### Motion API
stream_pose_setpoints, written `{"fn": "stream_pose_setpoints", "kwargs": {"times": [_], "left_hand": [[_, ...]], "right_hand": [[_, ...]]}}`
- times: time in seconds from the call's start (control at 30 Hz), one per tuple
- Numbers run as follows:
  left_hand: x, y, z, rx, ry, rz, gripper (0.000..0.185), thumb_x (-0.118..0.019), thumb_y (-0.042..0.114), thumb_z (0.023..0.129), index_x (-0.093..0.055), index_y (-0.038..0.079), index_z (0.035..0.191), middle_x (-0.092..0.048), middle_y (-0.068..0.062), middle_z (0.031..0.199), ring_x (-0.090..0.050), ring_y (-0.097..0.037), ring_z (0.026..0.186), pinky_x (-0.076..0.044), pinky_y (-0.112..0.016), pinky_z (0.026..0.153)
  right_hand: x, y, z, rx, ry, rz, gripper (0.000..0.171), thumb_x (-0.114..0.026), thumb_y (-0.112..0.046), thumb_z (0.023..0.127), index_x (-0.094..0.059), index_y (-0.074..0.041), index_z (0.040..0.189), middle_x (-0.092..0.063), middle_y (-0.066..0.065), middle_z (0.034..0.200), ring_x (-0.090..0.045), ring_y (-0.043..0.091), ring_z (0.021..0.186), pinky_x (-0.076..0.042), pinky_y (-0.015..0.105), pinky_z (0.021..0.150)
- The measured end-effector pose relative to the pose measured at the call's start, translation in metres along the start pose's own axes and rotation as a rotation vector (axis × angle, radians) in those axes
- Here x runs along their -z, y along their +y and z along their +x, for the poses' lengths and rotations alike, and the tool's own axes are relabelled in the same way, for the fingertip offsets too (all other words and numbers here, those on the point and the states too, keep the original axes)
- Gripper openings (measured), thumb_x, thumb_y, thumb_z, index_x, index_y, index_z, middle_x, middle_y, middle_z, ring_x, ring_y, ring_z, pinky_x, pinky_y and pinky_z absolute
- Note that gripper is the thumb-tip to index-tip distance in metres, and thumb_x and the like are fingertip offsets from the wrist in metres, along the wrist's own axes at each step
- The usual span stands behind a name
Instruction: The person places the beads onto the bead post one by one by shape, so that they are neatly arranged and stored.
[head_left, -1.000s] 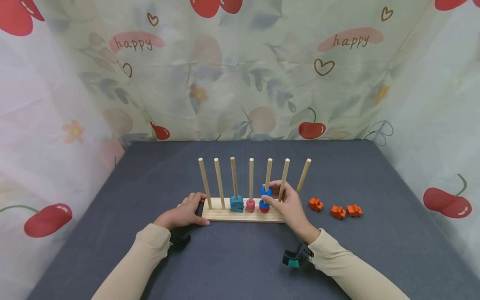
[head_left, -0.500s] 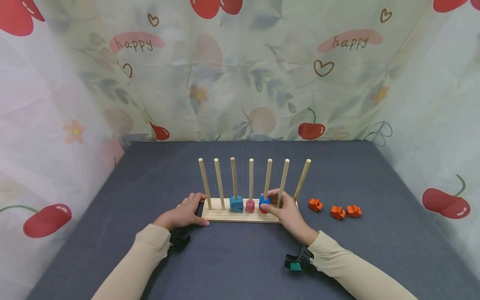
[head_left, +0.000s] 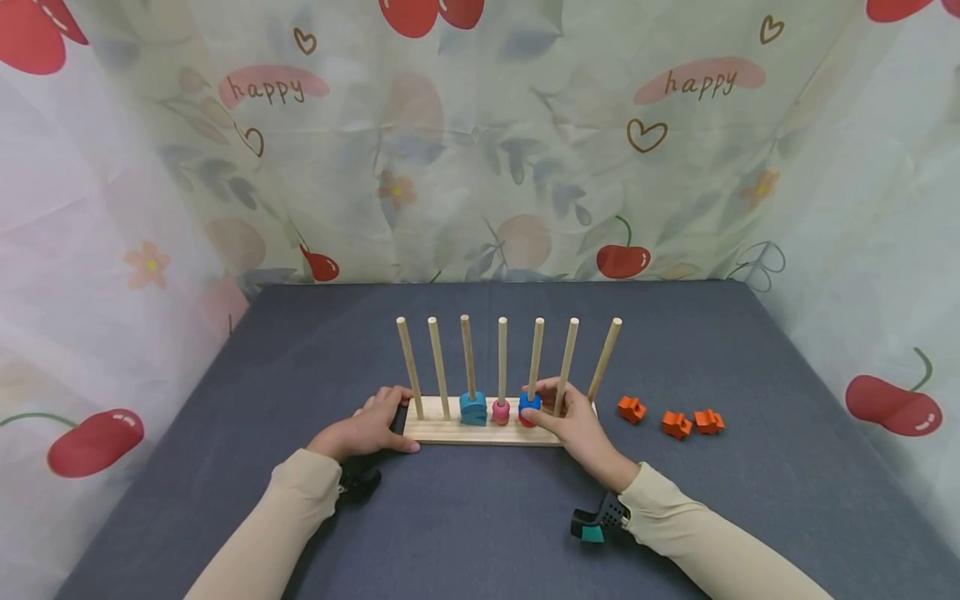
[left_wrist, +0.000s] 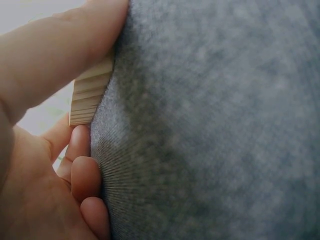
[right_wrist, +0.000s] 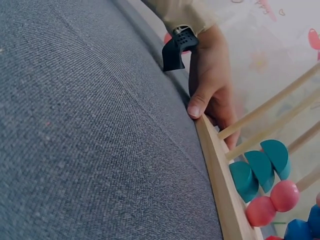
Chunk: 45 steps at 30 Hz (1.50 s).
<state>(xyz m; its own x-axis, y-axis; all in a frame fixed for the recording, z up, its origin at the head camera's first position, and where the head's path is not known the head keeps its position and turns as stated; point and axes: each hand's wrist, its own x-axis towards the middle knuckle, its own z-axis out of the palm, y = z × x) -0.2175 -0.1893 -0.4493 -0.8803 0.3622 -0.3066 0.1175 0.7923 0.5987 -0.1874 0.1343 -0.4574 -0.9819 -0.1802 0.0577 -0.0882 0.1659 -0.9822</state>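
Note:
A wooden base (head_left: 450, 432) carries seven upright pegs on a grey table. My left hand (head_left: 397, 418) grips the base's left end, thumb on the front edge. In the left wrist view the thumb (left_wrist: 55, 55) presses the wood (left_wrist: 92, 95). My right hand (head_left: 551, 408) pinches a blue bead (head_left: 529, 402), which sits low on the fifth peg on top of a red bead (head_left: 527, 420). Teal pieces (head_left: 473, 408) sit on the third peg and a pink bead (head_left: 501, 411) on the fourth. The right wrist view shows the base (right_wrist: 220, 185), teal pieces (right_wrist: 260, 170) and my left hand (right_wrist: 210, 85).
Three orange pieces (head_left: 632, 408) (head_left: 677, 424) (head_left: 708, 421) lie on the grey cloth (head_left: 750, 483) right of the base. A printed curtain (head_left: 480, 167) closes off the back and both sides. Wrist cameras (head_left: 596, 521) sit under both sleeves.
My right hand has slid the blue bead down the fifth peg onto the red bead and stays on it. The left hand has not moved.

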Motion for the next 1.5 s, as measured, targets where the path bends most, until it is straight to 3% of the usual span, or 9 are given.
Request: {"fn": "stream_pose_setpoints", "kwargs": {"times": [0.17, 0.33, 0.63, 0.83, 0.97, 1.07, 1.2, 1.3, 1.5], "left_hand": [[0.000, 0.001, -0.001, 0.001, -0.001, -0.002, 0.077, -0.081, 0.036, 0.077, -0.039, 0.008, 0.136, -0.039, -0.016, 0.133, -0.038, -0.031, 0.118, -0.029, -0.054, 0.097], [0.000, 0.002, -0.001, 0.003, -0.006, -0.003, 0.078, -0.081, 0.036, 0.078, -0.039, 0.008, 0.136, -0.039, -0.016, 0.133, -0.038, -0.031, 0.118, -0.029, -0.054, 0.097], [0.001, 0.003, -0.002, 0.012, -0.004, -0.002, 0.077, -0.081, 0.036, 0.078, -0.039, 0.008, 0.136, -0.039, -0.016, 0.133, -0.038, -0.031, 0.118, -0.029, -0.054, 0.098], [0.001, 0.003, -0.002, 0.003, 0.000, -0.004, 0.076, -0.081, 0.035, 0.078, -0.040, 0.008, 0.136, -0.039, -0.015, 0.133, -0.038, -0.031, 0.117, -0.029, -0.054, 0.098], [0.001, 0.002, -0.001, -0.001, 0.000, -0.004, 0.076, -0.081, 0.035, 0.078, -0.040, 0.009, 0.136, -0.039, -0.015, 0.133, -0.038, -0.031, 0.117, -0.029, -0.054, 0.098], [0.000, 0.002, -0.001, 0.004, -0.001, -0.005, 0.077, -0.080, 0.036, 0.078, -0.039, 0.009, 0.137, -0.039, -0.015, 0.134, -0.038, -0.031, 0.118, -0.029, -0.054, 0.098], [0.000, 0.001, -0.001, 0.005, -0.002, -0.006, 0.077, -0.080, 0.037, 0.078, -0.039, 0.009, 0.137, -0.039, -0.015, 0.134, -0.038, -0.031, 0.118, -0.029, -0.053, 0.098], [0.000, 0.001, -0.001, 0.007, 0.000, -0.010, 0.077, -0.080, 0.036, 0.078, -0.039, 0.009, 0.137, -0.039, -0.015, 0.134, -0.038, -0.030, 0.118, -0.029, -0.054, 0.098], [0.000, 0.000, 0.000, 0.008, 0.002, -0.007, 0.076, -0.081, 0.036, 0.078, -0.040, 0.009, 0.137, -0.039, -0.014, 0.134, -0.038, -0.030, 0.118, -0.029, -0.055, 0.098]], "right_hand": [[0.004, -0.006, -0.006, 0.010, -0.015, -0.062, 0.046, -0.073, -0.013, 0.086, -0.052, -0.003, 0.126, -0.057, 0.018, 0.132, -0.049, 0.032, 0.125, -0.033, 0.052, 0.108], [0.012, -0.010, -0.015, 0.033, -0.062, -0.107, 0.063, -0.071, -0.011, 0.088, -0.040, -0.002, 0.142, -0.049, 0.020, 0.140, -0.042, 0.036, 0.134, -0.026, 0.054, 0.111], [0.034, -0.019, -0.037, -0.041, -0.167, -0.312, 0.080, -0.072, -0.016, 0.088, -0.025, 0.000, 0.150, -0.038, 0.023, 0.149, -0.036, 0.038, 0.138, -0.030, 0.049, 0.110], [0.059, -0.034, -0.046, -0.046, -0.196, -0.386, 0.056, -0.070, -0.017, 0.089, -0.047, -0.002, 0.138, -0.056, 0.019, 0.133, -0.055, 0.035, 0.121, -0.044, 0.047, 0.098], [0.081, -0.049, -0.047, -0.015, -0.128, -0.439, 0.031, -0.069, -0.013, 0.089, -0.062, -0.005, 0.118, -0.067, 0.012, 0.113, -0.065, 0.024, 0.101, -0.052, 0.034, 0.083], [0.098, -0.063, -0.046, 0.009, -0.047, -0.488, 0.023, -0.069, -0.016, 0.090, -0.064, -0.007, 0.110, -0.069, 0.011, 0.107, -0.067, 0.019, 0.093, -0.052, 0.029, 0.075], [0.118, -0.076, -0.039, 0.008, 0.053, -0.534, 0.028, -0.068, -0.026, 0.091, -0.063, -0.008, 0.112, -0.069, 0.011, 0.109, -0.067, 0.017, 0.092, -0.051, 0.026, 0.073], [0.127, -0.075, -0.031, -0.010, 0.071, -0.554, 0.032, -0.067, -0.029, 0.092, -0.062, -0.008, 0.115, -0.068, 0.012, 0.112, -0.067, 0.017, 0.095, -0.051, 0.026, 0.077], [0.141, -0.052, -0.010, -0.131, -0.092, -0.541, 0.046, -0.067, -0.028, 0.092, -0.055, 0.000, 0.126, -0.060, 0.022, 0.124, -0.062, 0.031, 0.108, -0.051, 0.044, 0.088]]}}
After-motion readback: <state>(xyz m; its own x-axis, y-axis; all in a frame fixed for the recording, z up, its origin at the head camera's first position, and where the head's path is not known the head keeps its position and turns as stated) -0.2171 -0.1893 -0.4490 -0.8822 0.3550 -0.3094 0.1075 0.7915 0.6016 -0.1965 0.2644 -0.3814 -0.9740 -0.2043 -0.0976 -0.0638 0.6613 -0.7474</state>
